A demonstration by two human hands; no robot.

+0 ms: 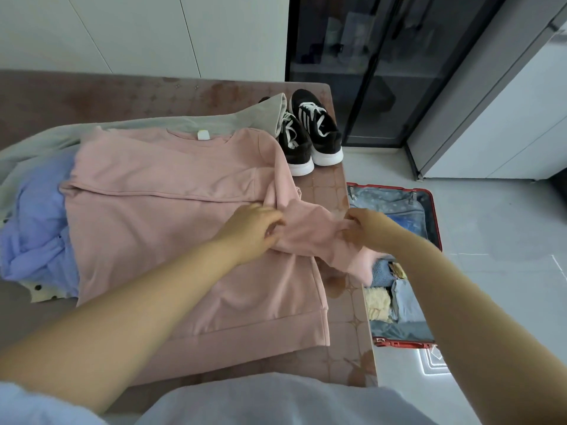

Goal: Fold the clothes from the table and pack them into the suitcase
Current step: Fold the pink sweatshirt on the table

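A pink sweatshirt [171,216] lies spread flat on the brown table [346,308], its left sleeve folded across the chest. My left hand [254,231] pinches the right sleeve near the shoulder. My right hand [365,228] grips the same sleeve farther out, near the cuff, which hangs past the table's right edge. A red suitcase [429,210] lies open on the floor to the right of the table, with several folded clothes [395,299] in its near half.
A blue shirt [36,222] and a grey garment [40,142] lie under the sweatshirt at the left, with a dotted white piece [46,291] below them. Two black sneakers [310,133] stand at the table's far right corner. A dark glass cabinet [377,65] stands behind.
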